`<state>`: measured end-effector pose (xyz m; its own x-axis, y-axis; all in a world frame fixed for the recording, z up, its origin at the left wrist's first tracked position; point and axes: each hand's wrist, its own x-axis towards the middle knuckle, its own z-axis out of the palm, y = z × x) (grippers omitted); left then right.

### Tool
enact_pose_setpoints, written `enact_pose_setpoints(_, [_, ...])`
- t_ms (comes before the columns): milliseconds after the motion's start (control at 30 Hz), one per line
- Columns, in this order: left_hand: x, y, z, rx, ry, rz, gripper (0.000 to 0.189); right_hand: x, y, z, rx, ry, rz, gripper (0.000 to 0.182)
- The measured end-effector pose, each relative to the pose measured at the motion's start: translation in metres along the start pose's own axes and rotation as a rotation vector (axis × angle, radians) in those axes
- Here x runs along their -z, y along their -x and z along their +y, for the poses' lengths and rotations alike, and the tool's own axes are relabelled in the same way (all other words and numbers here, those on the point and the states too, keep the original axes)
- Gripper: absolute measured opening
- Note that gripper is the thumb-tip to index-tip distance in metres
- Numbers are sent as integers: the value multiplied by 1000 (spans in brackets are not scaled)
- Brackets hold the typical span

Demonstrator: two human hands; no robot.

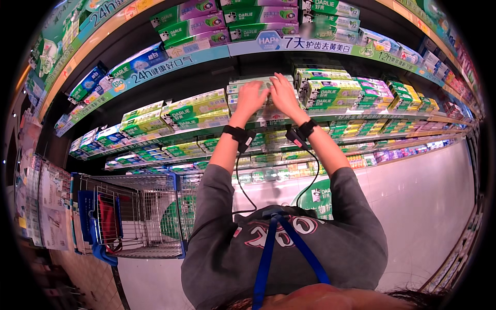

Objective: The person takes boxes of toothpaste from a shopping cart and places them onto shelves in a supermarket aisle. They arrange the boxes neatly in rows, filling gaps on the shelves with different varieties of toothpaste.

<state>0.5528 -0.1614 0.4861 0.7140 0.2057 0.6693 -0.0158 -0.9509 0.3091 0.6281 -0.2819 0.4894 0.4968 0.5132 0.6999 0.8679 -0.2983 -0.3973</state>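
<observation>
My left hand (252,97) lies over a stack of pale green toothpaste cartons (233,92) on the middle shelf. Close beside it, my right hand (285,96) reaches over the right part of the same stack, fingers stretched toward the back. The thumbs point at each other with a small gap between them. Both hands touch or nearly touch the upper cartons, and neither visibly grasps one. Fingers and wrists cover much of the stack. Each wrist wears a black strap with a small cabled device.
Yellow-green Darlie cartons (195,110) flank the stack on the left, and taller carton stacks (329,91) on the right. Just above runs the upper shelf's label strip (317,46). A metal shopping cart (143,217) with blue trim stands at lower left on the pale floor (418,217).
</observation>
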Motion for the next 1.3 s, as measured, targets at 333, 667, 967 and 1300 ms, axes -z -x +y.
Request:
enact_pose_setpoints(333, [-1,-18,-27,318,-284,-200,34,-6,-22,16,12,292,-452,51])
enact_pose_setpoints(667, [-13,-12,-22,286,-278,-14,32,5,-23,26,39,267,-441,44])
enact_pose_setpoints(967, [-26,-23,-92,325,-97,-28,29,-7,-27,32,19,54,-361,43])
enact_pose_setpoints(1300, [11,-13,-47,465,267,85,32,1,-27,36,-24,267,-499,48])
